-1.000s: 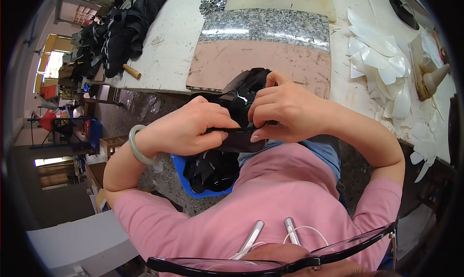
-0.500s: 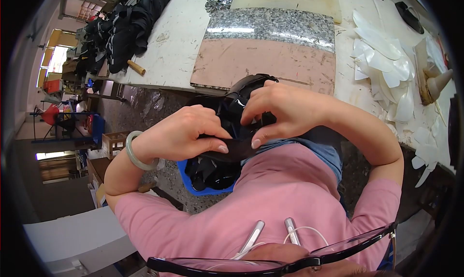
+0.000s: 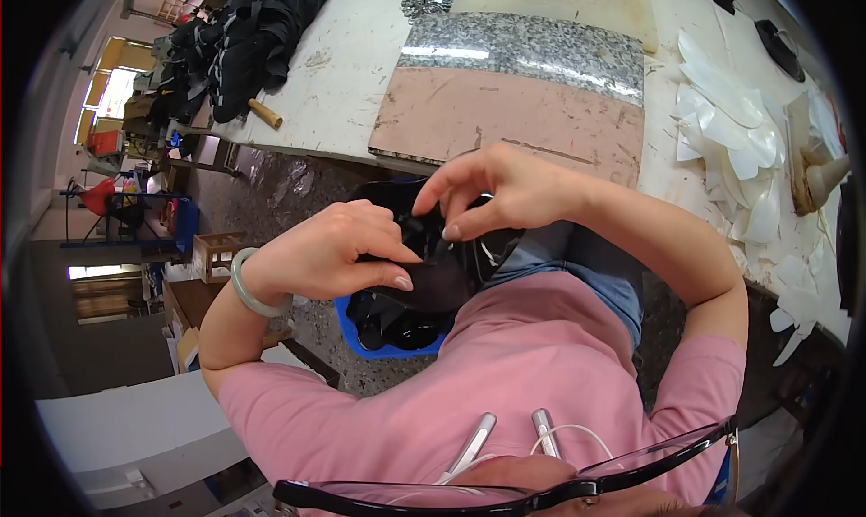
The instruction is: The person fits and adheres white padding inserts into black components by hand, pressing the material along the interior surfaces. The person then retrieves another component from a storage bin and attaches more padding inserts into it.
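Observation:
A dark, supple piece (image 3: pixel 428 287), which looks like a black shoe upper, is held over my lap. My left hand (image 3: pixel 338 251), with a pale bangle on the wrist, pinches its left side between thumb and fingers. My right hand (image 3: pixel 505 192) is on the far side of it. There the thumb and a bent finger pinch a dark edge, while the index finger stretches out over black material. How the piece is folded between my hands is hard to make out.
Below the hands, a blue basin (image 3: pixel 392 352) holds black pieces. The worktable (image 3: pixel 316 84) bears a pinkish board (image 3: pixel 510 115), a speckled slab (image 3: pixel 532 52), white cut-out shapes (image 3: pixel 722 133), a wooden stick (image 3: pixel 265 113) and a heap of black uppers (image 3: pixel 253 57).
My right hand has shifted left and its index finger has lifted and straightened. The far part of the black piece has dropped lower. My left hand keeps its pinch.

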### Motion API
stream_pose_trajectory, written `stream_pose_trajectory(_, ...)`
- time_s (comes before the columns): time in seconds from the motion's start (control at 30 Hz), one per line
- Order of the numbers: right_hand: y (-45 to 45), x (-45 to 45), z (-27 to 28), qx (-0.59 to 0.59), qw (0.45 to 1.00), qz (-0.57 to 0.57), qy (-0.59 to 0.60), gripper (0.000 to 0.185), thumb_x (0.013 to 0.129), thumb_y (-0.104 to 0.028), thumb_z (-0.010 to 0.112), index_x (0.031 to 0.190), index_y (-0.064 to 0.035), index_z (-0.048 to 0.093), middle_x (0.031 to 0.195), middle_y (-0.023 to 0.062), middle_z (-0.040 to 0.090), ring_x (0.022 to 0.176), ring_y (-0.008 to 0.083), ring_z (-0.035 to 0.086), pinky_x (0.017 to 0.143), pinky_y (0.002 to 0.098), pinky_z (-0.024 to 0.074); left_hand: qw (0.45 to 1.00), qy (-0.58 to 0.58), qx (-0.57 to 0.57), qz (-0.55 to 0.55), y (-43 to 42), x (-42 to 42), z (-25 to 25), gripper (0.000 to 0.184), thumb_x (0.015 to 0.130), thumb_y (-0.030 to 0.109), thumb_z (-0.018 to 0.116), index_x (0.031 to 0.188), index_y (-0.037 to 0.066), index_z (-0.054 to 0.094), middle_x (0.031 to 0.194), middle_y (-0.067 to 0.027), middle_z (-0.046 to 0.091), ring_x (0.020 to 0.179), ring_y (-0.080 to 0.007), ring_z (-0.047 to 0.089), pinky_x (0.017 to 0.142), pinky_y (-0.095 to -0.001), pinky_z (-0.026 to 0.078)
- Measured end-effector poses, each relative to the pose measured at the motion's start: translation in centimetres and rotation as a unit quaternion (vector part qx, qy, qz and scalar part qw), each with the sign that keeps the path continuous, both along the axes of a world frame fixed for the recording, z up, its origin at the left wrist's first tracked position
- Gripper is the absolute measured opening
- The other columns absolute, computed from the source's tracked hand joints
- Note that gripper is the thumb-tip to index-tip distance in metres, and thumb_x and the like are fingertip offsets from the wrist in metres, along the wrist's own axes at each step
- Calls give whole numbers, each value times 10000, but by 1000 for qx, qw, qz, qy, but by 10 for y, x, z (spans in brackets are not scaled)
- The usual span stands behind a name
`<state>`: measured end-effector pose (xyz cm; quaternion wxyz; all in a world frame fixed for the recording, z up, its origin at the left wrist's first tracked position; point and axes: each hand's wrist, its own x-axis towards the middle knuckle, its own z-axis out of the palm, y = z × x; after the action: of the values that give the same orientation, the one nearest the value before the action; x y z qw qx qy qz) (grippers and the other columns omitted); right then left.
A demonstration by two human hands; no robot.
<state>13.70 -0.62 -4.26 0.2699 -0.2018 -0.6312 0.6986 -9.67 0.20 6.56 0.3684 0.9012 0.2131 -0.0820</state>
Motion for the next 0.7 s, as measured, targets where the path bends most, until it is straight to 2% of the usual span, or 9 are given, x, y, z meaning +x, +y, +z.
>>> stream_pose_trajectory(0.03, 2, 1, 0, 25, 999, -29, 8, 336, 850, -88, 716, 1158, 9, 627, 876, 40, 694, 865, 91, 630, 805, 266, 504, 1000, -7, -2, 20, 0, -4, 3, 193, 781, 182, 759, 898, 33, 720, 728, -55, 622, 707, -238, 567, 668, -347, 436)
stream_pose_trajectory(0.13, -2, 5, 11, -48, 992, -62, 99, 367, 855, -57, 709, 1170, -5, 529, 912, 79, 689, 882, 122, 640, 796, 260, 501, 992, 1, -21, 125, -1, -16, 11, 198, 800, 162, 750, 906, 3, 698, 750, -92, 633, 687, -236, 589, 620, -333, 451)
stream_pose_trajectory(0.2, -5, 7, 19, -35, 991, -73, 108, 367, 895, -60, 678, 1183, -23, 454, 949, 81, 665, 889, 111, 619, 801, 258, 490, 989, -17, -22, 145, -1, -17, 14, 200, 811, 156, 742, 910, -9, 687, 758, -109, 635, 682, -231, 600, 612, -320, 455)
stream_pose_trajectory(0.3, -9, 6, 24, -17, 986, -80, 142, 352, 908, -55, 658, 1201, -19, 468, 936, 55, 638, 870, 87, 583, 788, 244, 467, 989, -30, -9, 145, -1, -12, 19, 192, 811, 150, 735, 900, -10, 678, 752, -114, 638, 675, -212, 610, 607, -307, 460)
stream_pose_trajectory(0.37, -15, 9, 34, -21, 991, -49, 125, 499, 898, -65, 671, 1336, -7, 441, 943, 38, 627, 876, 90, 570, 783, 242, 452, 991, -37, 8, 127, 2, -7, 24, 183, 806, 147, 733, 888, -6, 675, 742, -110, 639, 670, -195, 615, 605, -300, 462)
stream_pose_trajectory(0.43, -17, 12, 43, 18, 996, -52, 76, 594, 869, -107, 720, 1379, -7, 432, 982, 43, 637, 880, 97, 580, 783, 251, 453, 989, -61, -2, 138, 3, -2, 28, 178, 784, 140, 731, 858, -13, 675, 694, -81, 642, 640, -113, 589, 580, -270, 460)
stream_pose_trajectory(0.5, -21, 20, 66, 63, 994, -68, -53, 520, 839, -148, 758, 1294, -6, 550, 915, 29, 666, 870, 92, 605, 759, 256, 458, 986, -57, -43, 148, 3, 7, 41, 180, 785, 143, 730, 845, -19, 681, 673, -61, 645, 640, -80, 576, 583, -252, 459)
stream_pose_trajectory(0.57, -26, 28, 87, 28, 992, -68, -99, 474, 854, -157, 747, 1265, 1, 573, 883, 26, 671, 869, 86, 604, 772, 246, 469, 979, -63, -97, 171, 0, 15, 50, 207, 824, 194, 729, 855, -8, 696, 639, -26, 623, 623, -56, 540, 567, -242, 445)
stream_pose_trajectory(0.7, -37, 40, 99, -38, 997, -43, -56, 452, 885, -211, 722, 1231, 39, 574, 983, 46, 665, 901, 92, 600, 814, 244, 482, 990, -87, -53, 95, 0, 29, 49, 294, 863, 292, 727, 820, 5, 681, 591, -67, 555, 565, -86, 492, 520, -283, 395)
